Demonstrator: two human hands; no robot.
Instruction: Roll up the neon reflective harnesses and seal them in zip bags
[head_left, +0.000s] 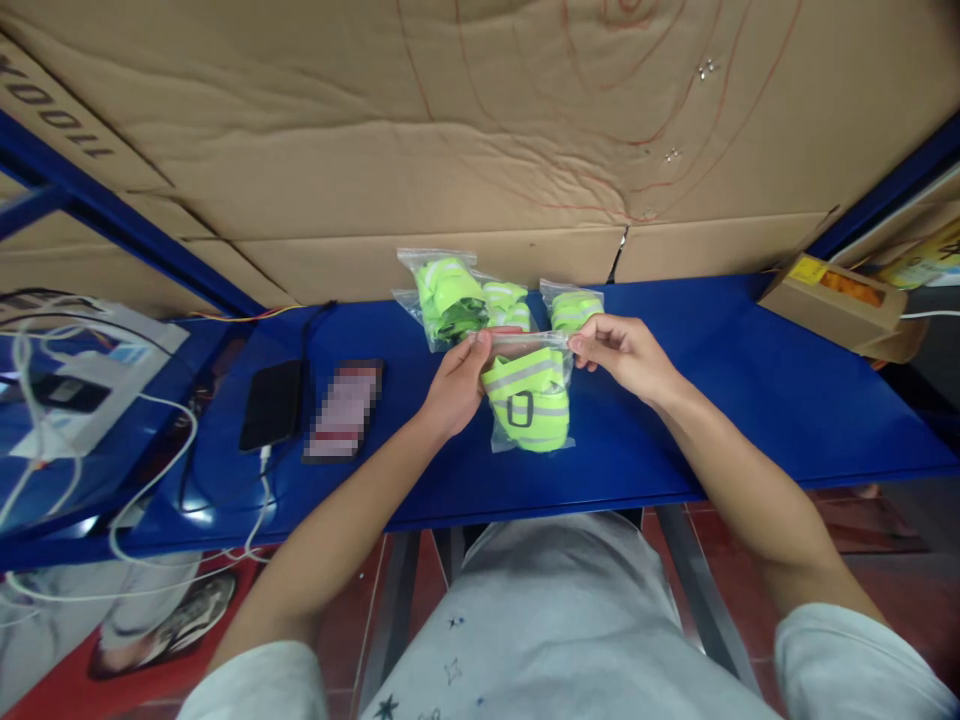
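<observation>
Between my hands is a clear plastic zip bag [496, 440] with a folded neon-yellow reflective strap [551, 425] inside; grey stripes and a black buckle [519, 408] show through it. My left hand [459, 385] pinches the bag's top left corner. At the top right corner, my right hand [619, 355] grips the bag's edge between thumb and fingers. The top edge is stretched straight between them. Just behind lie more bagged neon-yellow straps: one bag [450, 295] at the left, another [506, 300] beside it, and a third [576, 308] near my right hand.
Two phones lie to the left: a black phone [271, 405] with a white cable [264, 480] plugged in, and a phone with a blurred screen [343, 410]. A cardboard box [840, 310] stands at the right of the blue table [720, 400]. Cardboard [337, 190] lines the back.
</observation>
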